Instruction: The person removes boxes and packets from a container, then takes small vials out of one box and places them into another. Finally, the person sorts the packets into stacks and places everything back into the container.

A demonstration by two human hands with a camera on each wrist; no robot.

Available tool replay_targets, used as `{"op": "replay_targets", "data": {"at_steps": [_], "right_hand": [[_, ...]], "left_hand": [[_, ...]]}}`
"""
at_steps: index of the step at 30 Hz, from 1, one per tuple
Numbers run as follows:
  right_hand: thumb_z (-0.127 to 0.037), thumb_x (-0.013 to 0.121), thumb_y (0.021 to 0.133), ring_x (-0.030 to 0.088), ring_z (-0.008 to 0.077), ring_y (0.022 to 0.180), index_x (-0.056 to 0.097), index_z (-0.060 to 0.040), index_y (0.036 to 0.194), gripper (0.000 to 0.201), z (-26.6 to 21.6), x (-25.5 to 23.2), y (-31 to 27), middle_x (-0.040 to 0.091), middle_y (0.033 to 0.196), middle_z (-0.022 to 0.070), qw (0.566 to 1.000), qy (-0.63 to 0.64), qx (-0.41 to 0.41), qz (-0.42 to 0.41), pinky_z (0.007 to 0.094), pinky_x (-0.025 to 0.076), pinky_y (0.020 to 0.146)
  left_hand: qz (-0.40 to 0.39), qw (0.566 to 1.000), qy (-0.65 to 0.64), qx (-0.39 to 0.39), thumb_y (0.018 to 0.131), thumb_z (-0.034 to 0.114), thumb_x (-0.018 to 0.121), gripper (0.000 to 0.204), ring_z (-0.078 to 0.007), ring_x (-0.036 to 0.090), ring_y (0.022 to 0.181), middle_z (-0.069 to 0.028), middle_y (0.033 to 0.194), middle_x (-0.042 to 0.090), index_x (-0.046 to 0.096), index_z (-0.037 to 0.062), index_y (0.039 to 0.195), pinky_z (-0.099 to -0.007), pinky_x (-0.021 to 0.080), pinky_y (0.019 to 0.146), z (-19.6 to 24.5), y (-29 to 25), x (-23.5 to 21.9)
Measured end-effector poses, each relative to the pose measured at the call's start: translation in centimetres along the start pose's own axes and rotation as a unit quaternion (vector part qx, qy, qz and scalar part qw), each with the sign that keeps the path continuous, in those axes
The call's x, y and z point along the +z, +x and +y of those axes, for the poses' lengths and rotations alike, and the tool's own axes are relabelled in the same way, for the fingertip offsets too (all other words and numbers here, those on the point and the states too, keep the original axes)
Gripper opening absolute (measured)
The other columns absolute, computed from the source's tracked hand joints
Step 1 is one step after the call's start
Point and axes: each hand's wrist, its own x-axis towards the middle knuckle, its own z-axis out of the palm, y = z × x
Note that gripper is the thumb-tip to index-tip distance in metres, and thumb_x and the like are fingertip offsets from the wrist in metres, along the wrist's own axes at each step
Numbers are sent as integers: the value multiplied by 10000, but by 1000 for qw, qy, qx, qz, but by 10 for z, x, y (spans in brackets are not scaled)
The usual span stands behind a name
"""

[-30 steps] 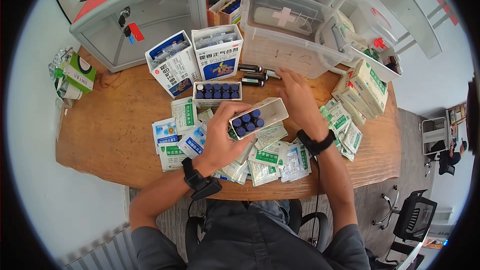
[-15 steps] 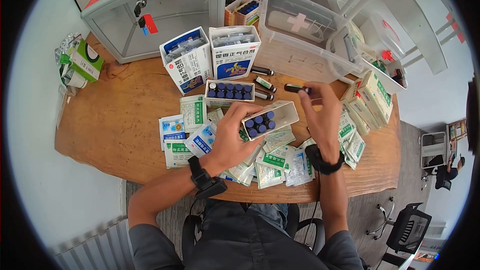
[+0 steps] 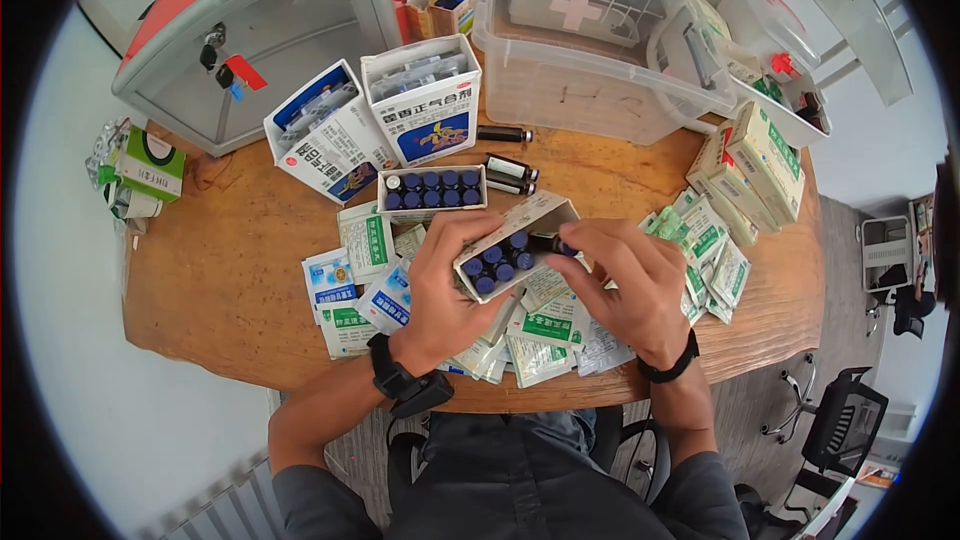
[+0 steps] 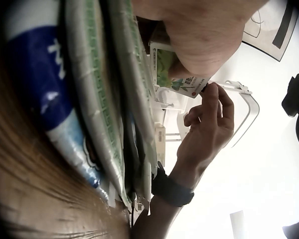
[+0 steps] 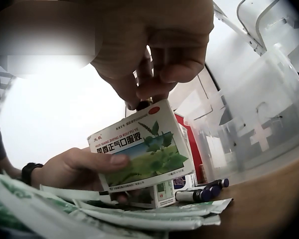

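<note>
Dark glass vial, pinched between thumb and fingertips of the right hand; its body lies at the open mouth of a small carton. How deep the vial sits: cannot tell. Left hand grips this carton, thumb across the printed face with its green leaves, fingers round the other side. Carton is held tilted above the sachets; six blue caps counted inside, grouped toward the left end, bare space at the right.

Below both hands: overlapping heap of flat sachets, green-and-white and blue-and-white, spread on the wooden table. Just beyond the left hand: open tray-like box with two rows of caps, blue except one pale cap at the far left corner. Three loose vials lie on the wood to its right and behind.

Further out: two upright white boxes, tops open, clear packing visible. Behind and to the right of them, a translucent bin with a pale cross. Red-and-grey cabinet, keys in its door, at back left. Right side: leaning cream cartons.
</note>
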Motion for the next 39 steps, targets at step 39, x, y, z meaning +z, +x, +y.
{"op": "replay_targets", "data": {"at_steps": [39], "right_hand": [[-26,738,875,650,419,1076,678,-40,1268,398,59,64,24,648,1128,188,987,10,100,-125,491,537,923]], "left_hand": [[24,988,-120,-90,783,-49,794,478,-203,640,1181,-153,1291,614,581,-9,1210,-347,511,1032,-4,-8,0]]}}
